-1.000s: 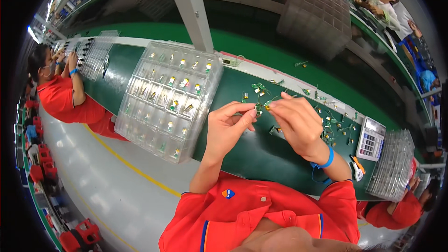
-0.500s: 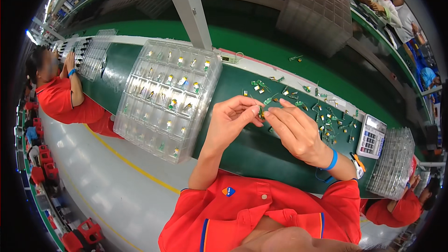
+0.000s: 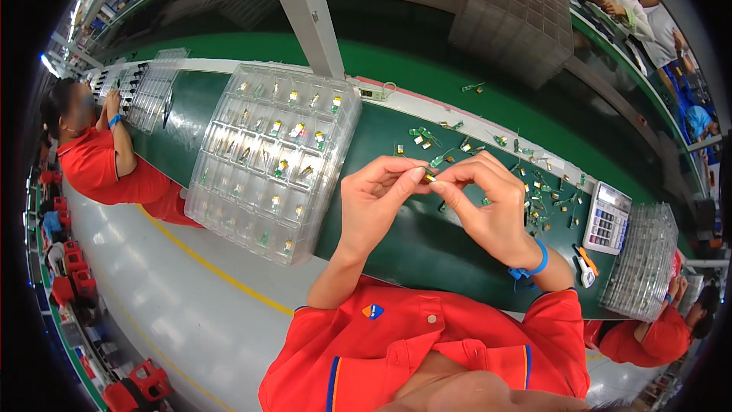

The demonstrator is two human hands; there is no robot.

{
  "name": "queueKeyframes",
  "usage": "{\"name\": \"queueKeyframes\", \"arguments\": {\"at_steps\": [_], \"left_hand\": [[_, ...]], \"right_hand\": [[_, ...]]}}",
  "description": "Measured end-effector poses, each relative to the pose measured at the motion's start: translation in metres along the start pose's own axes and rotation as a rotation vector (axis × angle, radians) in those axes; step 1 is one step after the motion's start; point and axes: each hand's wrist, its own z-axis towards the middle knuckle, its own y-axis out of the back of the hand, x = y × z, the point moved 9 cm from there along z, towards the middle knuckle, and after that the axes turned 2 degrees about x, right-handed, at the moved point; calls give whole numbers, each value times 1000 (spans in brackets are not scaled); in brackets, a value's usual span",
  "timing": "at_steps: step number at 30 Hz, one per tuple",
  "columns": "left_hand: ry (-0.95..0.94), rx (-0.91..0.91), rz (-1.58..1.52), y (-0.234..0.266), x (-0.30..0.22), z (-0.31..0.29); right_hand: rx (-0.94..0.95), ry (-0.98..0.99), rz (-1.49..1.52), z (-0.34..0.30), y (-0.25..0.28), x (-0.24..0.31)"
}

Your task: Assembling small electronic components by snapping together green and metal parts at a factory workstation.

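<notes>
Over the green bench, both hands meet at one small circuit board with a yellow part [image 3: 428, 178]. My left hand [image 3: 381, 197] pinches its left end between thumb and fingers. From the other side, my right hand [image 3: 488, 197], blue band at the wrist, grips the yellow end with thumb and forefinger. Fingertips hide most of the board. Beyond and right of the hands lie several loose green circuit boards [image 3: 436, 160] with thin wires and yellow-white parts. To the left stands a stack of clear compartment trays [image 3: 267, 156], similar boards in many of its top pockets.
A calculator [image 3: 608, 219], orange-handled snips [image 3: 586, 267] and more clear trays [image 3: 644, 259] stand at the right. Past the bench's pale edge runs a green conveyor belt [image 3: 427, 69], with a metal post [image 3: 305, 15] beside it. A co-worker in red [image 3: 99, 160] sits at the left.
My right hand has turned, its fingers curling from stretched-out to a thumb-and-forefinger pinch on the board. My left hand has barely moved. A loose board on the belt has shifted left.
</notes>
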Motion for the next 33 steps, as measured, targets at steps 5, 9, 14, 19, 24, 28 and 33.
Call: {"name": "queueKeyframes", "arguments": {"at_steps": [5,9,14,19,24,28,33], "left_hand": [[2,-5,-75,1,0,-1],[8,-13,-88,2,0,-4],[-123,23,36,-2,-13,-6],[-163,19,42,1,-13,-4],[-162,-39,-137,9,-4,-8],[-143,-51,-98,2,-7,-10],[-132,-108,-87,1,-12,-9]], "right_hand": [[-20,-260,278,-6,-10,-32],[-31,-334,428,-7,-14,-38],[13,-405,566,-8,-22,-39],[12,-379,514,-8,-21,-37],[-169,-192,296,-4,-5,-10],[-128,61,49,-3,-4,8],[-172,187,-71,-1,3,25]]}}
